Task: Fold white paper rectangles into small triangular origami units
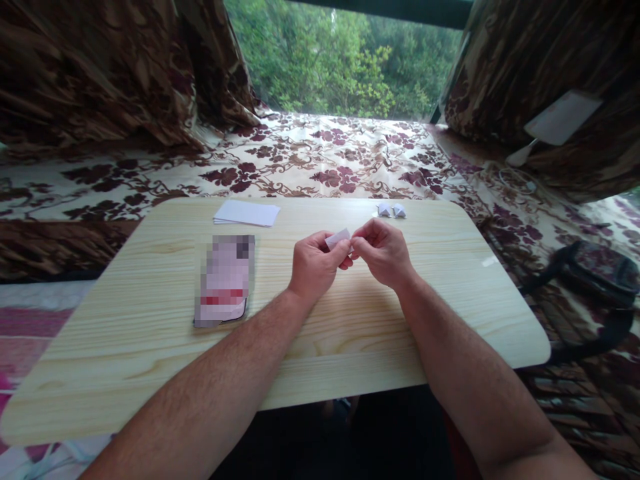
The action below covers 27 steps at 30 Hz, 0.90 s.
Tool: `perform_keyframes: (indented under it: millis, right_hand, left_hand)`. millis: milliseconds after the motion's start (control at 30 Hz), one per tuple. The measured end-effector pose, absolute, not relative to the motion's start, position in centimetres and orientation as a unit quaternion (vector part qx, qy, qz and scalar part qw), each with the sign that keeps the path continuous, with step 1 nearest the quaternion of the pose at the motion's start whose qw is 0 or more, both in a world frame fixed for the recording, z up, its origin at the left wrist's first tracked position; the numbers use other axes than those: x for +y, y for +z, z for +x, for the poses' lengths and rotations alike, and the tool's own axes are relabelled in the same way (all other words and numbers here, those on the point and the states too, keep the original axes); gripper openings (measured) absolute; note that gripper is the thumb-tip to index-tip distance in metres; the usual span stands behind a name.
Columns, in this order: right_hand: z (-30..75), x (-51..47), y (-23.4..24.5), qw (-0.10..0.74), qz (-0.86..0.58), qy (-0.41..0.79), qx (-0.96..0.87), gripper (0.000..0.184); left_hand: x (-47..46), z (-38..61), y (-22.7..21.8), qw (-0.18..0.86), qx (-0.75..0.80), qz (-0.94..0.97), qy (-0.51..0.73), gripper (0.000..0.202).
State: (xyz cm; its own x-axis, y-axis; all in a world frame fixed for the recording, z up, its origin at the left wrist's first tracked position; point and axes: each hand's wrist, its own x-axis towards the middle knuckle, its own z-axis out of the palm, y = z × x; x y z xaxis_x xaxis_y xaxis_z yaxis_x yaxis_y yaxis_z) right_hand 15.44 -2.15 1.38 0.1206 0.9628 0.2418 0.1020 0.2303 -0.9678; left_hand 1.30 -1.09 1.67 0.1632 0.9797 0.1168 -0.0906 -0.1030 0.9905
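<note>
A small folded piece of white paper (338, 237) is held up over the middle of the table. My left hand (316, 261) pinches it between thumb and fingers from the left. At its right edge, the thumb and forefinger of my right hand (383, 252) close on the paper, and the two hands nearly touch. Fingers cover part of the paper, so its full shape is hidden. Just beyond my right hand, two small folded white paper pieces (391, 211) with raised points sit side by side near the table's far edge.
A stack of white paper sheets (247, 213) lies at the far left of the pale wooden table (150, 320). Nearer stands a pixelated pinkish flat object (225, 280). Behind are a flower-patterned cloth ledge (330, 153) and a white lamp (563, 119); a dark chair (600, 280) is at right.
</note>
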Motion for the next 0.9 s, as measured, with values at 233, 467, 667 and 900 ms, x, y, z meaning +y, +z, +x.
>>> perform_keyframes:
  millis: [233, 467, 667, 900]
  right_hand:
    - [15.23, -2.43, 2.13, 0.571, -0.457, 0.444, -0.518, 0.024]
    - [15.59, -2.26, 1.63, 0.557, -0.491, 0.399, -0.538, 0.023]
    - [15.51, -2.15, 1.39, 0.548, -0.493, 0.403, -0.543, 0.018]
    - [15.3, -2.06, 1.32, 0.545, -0.502, 0.403, -0.536, 0.014]
  left_hand:
    - [-0.88, 1.25, 1.51, 0.54, 0.393, 0.531, 0.522, 0.022]
    - [-0.93, 1.28, 1.62, 0.538, 0.399, 0.537, 0.514, 0.023]
    - [-1.03, 1.4, 1.56, 0.53, 0.405, 0.535, 0.518, 0.019]
    - [-0.81, 1.48, 1.05, 0.539, 0.399, 0.53, 0.52, 0.022]
